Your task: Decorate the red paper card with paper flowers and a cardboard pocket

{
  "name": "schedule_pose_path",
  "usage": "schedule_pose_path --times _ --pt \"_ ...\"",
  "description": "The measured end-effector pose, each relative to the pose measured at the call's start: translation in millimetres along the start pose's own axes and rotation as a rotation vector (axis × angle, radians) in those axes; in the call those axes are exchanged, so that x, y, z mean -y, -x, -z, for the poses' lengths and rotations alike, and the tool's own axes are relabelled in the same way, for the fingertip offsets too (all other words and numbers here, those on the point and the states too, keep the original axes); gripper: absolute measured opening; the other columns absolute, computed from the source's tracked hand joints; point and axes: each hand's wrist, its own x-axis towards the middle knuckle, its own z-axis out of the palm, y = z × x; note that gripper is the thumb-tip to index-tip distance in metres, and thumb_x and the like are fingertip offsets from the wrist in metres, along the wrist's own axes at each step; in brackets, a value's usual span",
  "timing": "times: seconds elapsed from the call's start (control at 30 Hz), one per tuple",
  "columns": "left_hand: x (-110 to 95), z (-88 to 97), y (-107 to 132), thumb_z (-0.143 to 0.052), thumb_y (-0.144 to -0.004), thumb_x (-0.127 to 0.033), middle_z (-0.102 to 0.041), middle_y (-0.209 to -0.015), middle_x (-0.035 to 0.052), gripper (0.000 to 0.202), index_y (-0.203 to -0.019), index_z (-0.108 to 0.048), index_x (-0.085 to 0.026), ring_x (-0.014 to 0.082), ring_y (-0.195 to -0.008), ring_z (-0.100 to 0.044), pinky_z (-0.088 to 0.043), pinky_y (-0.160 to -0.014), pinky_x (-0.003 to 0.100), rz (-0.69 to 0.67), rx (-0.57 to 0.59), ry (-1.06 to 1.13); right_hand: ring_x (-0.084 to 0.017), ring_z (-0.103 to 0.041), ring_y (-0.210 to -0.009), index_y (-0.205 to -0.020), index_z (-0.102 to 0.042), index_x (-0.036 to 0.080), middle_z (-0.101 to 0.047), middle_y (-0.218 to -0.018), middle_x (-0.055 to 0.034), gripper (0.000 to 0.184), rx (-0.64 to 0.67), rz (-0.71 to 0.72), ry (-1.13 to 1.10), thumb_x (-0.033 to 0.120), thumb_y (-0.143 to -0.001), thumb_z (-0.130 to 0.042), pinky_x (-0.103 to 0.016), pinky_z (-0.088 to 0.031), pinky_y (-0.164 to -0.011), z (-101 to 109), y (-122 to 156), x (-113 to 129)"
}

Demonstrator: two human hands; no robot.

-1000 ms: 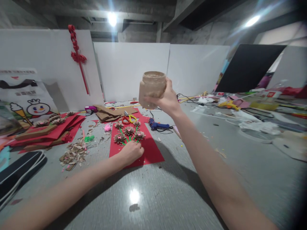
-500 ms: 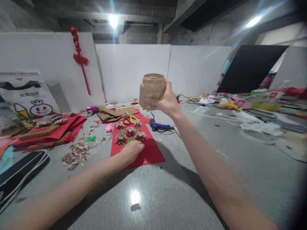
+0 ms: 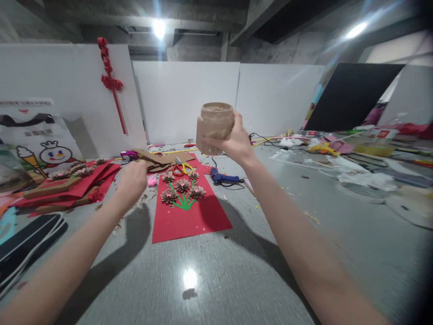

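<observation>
My right hand (image 3: 238, 142) is wrapped round a plastic jar (image 3: 216, 128), cloudy brown all over, and holds it upright above the table. Its mouth faces up with no lid on it. My left hand (image 3: 133, 183) is closed and hovers over the left part of the table. Whatever it may hold is hidden. Between my arms lies a red paper sheet (image 3: 192, 223) with several brown petalled flowers (image 3: 183, 185) and green stems (image 3: 185, 201) on it. The shadow of the jar and arm falls across its right side.
Red-and-yellow-handled scissors (image 3: 182, 169) and a blue glue gun (image 3: 223, 177) lie behind and beside the sheet. Brown cardboard pieces (image 3: 158, 161) sit at the back. Stacked red cards (image 3: 81, 183) and a dark case (image 3: 30, 239) are at left. Clutter with a yellow glue gun (image 3: 323, 149) covers the right.
My left hand has left the lower part of the red sheet and moved left and upward, uncovering the green stems. My right hand keeps the jar in nearly the same place.
</observation>
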Motion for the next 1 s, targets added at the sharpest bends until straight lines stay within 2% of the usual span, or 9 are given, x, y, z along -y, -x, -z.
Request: schedule_pose_path --times 0.07,0.13,0.2,0.33,0.47,0.6,0.77,0.87,1.0 --pt "20.3 -4.3 -13.6 -0.029 -0.076 -0.005 -0.050 -0.108 0.0286 0.038 -0.099 -0.058 0.001 0.0298 -0.082 -0.059 -0.043 -0.064 0.036 0.261 0.033 -0.031 -0.030 -0.048 -0.109 -0.125 -0.026 0.023 -0.051 -0.115 -0.0097 0.088 0.011 -0.012 0.023 0.047 -0.053 -0.069 -0.051 -0.037 -0.093 0.1 0.6 1.6" --pt "36.3 -13.2 -24.0 -0.036 -0.073 -0.007 -0.044 -0.116 0.0300 0.036 -0.100 -0.059 0.001 0.0333 -0.089 -0.057 -0.042 -0.070 0.038 0.392 0.034 -0.057 -0.029 -0.047 -0.110 -0.126 -0.024 0.023 -0.051 -0.116 -0.0093 0.087 0.025 -0.003 0.036 0.048 -0.055 -0.068 -0.050 -0.037 -0.093 -0.1 1.1 1.8" --pt "47.8 -23.6 -30.8 -0.041 -0.073 -0.011 -0.046 -0.116 0.0294 0.035 -0.099 -0.061 0.000 0.0365 -0.098 -0.053 -0.040 -0.077 0.041 0.331 0.004 -0.073 -0.029 -0.047 -0.111 -0.127 -0.023 0.024 -0.051 -0.116 -0.0090 0.083 0.033 0.023 0.035 0.048 -0.059 -0.065 -0.049 -0.037 -0.093 -1.0 1.2 -0.2" --pt "57.6 -41.8 -36.7 -0.043 -0.072 -0.013 -0.059 -0.101 0.0264 0.033 -0.098 -0.062 -0.001 0.0345 -0.096 -0.055 -0.039 -0.080 0.041 0.227 0.052 -0.050 -0.030 -0.046 -0.112 -0.128 -0.021 0.022 -0.049 -0.119 -0.0108 0.084 0.032 0.052 0.031 0.045 -0.060 -0.065 -0.049 -0.038 -0.092 -3.6 0.9 -5.6" --pt "53.9 -47.6 -41.4 -0.054 -0.069 -0.025 -0.063 -0.103 0.0172 0.038 -0.105 -0.059 -0.014 0.0321 -0.100 -0.054 -0.038 -0.082 0.042 0.146 0.025 0.040 -0.030 -0.047 -0.111 -0.129 -0.020 0.021 -0.048 -0.119 -0.0121 0.085 0.059 0.030 0.057 0.043 -0.061 -0.066 -0.049 -0.038 -0.092 -5.6 2.6 -3.1" --pt "43.6 -34.2 -47.6 -0.057 -0.067 -0.042 -0.068 -0.083 0.0104 0.047 -0.106 -0.059 -0.014 0.0280 -0.092 -0.058 -0.043 -0.074 0.032 0.119 0.124 0.284 -0.029 -0.048 -0.109 -0.128 -0.021 0.020 -0.049 -0.118 -0.0121 0.089 0.094 -0.013 0.046 0.039 -0.056 -0.069 -0.047 -0.039 -0.091 -9.2 6.5 4.0" --pt "26.1 -6.5 -50.9 -0.067 -0.054 -0.050 -0.055 -0.119 0.0107 0.077 -0.122 -0.046 -0.020 0.0270 -0.102 -0.054 -0.043 -0.079 0.031 -0.115 0.290 0.637 -0.031 -0.046 -0.111 -0.128 -0.022 0.020 -0.048 -0.119 -0.0129 0.087 0.162 -0.017 0.033 0.035 -0.056 -0.069 -0.048 -0.039 -0.091 -20.2 12.6 7.9" --pt "10.7 7.0 -48.4 -0.067 -0.058 -0.046 -0.049 -0.125 0.0131 0.080 -0.128 -0.037 -0.021 0.0275 -0.108 -0.051 -0.043 -0.083 0.036 -0.257 0.351 0.882 -0.030 -0.046 -0.111 -0.127 -0.024 0.018 -0.048 -0.119 -0.0134 0.087 0.217 -0.032 -0.028 0.032 -0.055 -0.070 -0.048 -0.039 -0.092 -30.4 17.2 7.4" --pt "-12.0 15.8 -41.7 -0.067 -0.063 -0.034 -0.050 -0.124 0.0124 0.076 -0.130 -0.033 -0.022 0.0270 -0.111 -0.048 -0.041 -0.089 0.039 -0.558 0.413 1.235 -0.027 -0.048 -0.108 -0.123 -0.030 0.020 -0.050 -0.117 -0.0111 0.082 0.346 -0.061 -0.172 0.029 -0.053 -0.071 -0.045 -0.041 -0.091 -45.1 23.8 4.9"
